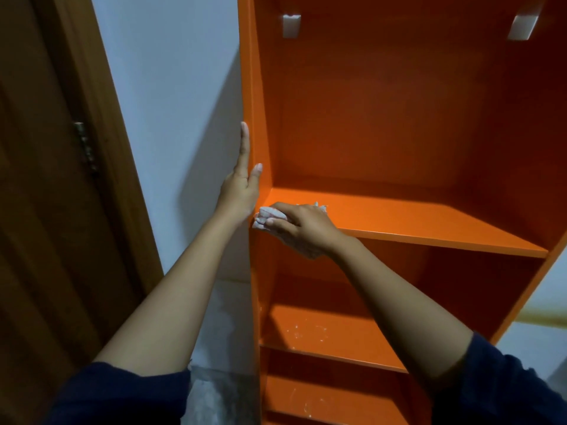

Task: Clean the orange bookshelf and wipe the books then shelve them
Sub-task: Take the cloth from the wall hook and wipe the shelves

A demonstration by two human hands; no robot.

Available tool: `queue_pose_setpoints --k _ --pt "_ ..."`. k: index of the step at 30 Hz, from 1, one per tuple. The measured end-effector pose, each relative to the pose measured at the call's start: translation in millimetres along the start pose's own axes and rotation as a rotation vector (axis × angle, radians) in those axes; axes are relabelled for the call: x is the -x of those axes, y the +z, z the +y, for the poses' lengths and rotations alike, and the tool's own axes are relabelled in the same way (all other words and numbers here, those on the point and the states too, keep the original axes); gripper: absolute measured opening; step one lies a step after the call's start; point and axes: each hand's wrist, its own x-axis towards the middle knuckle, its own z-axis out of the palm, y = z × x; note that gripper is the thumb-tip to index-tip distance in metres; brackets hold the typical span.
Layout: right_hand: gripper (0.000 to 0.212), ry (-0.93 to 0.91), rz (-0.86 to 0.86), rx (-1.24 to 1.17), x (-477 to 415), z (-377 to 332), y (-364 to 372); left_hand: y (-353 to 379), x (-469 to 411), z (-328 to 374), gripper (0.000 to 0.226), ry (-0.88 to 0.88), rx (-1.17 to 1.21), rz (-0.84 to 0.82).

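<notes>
- Wiping is the step in hand: the right hand (302, 230) is clamped on a crumpled white cloth (267, 216) and presses it onto the front left corner of a glossy orange shelf board (429, 223).
- The left hand (244, 187) lies flat and open, fingers together, against the outer face of the left side panel (250, 87) of the tall orange bookshelf, thumb on its front edge; it seems to steady the unit.
- The compartment above this board is bare apart from two white brackets (291, 25) high on its back.
- Judged from the pale specks on the lower shelf (319, 329) and the one beneath, those boards are not yet clean; the next move likely calls for a firm sweep along this board, then down.
- No books show anywhere, so wiping and shelving them remain undone.
- Most of the cloth is hidden under the right hand; the bookshelf's top and foot are cut off, and the grey bundle on the floor (214, 394) is too dim to name.
</notes>
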Motion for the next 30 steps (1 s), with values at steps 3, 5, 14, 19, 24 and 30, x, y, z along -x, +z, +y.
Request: queue_pose_setpoints --k 3,5,14,19,24,30 --pt "0.018 -0.043 -0.07 -0.13 2 -1 -1 -2 1 2 0.066 -0.016 -0.014 -0.027" --pt "0.023 -0.076 -0.041 -0.278 3 0 -5 -4 1 3 0.066 -0.01 -0.031 -0.038" --pt "0.026 -0.012 0.226 -0.256 -11 32 -28 -7 -1 -3 0.068 -0.002 -0.001 -0.087" --pt "0.034 0.055 0.149 -0.046 -28 47 -11 -5 -3 -8 0.072 0.025 0.042 -0.087" --pt "0.038 0.127 0.129 -0.016 -49 47 1 -1 -3 -8 0.07 -0.014 0.056 -0.066" --pt "0.027 0.006 -0.067 -0.046 -62 44 2 5 2 -1 0.067 -0.029 0.065 -0.028"
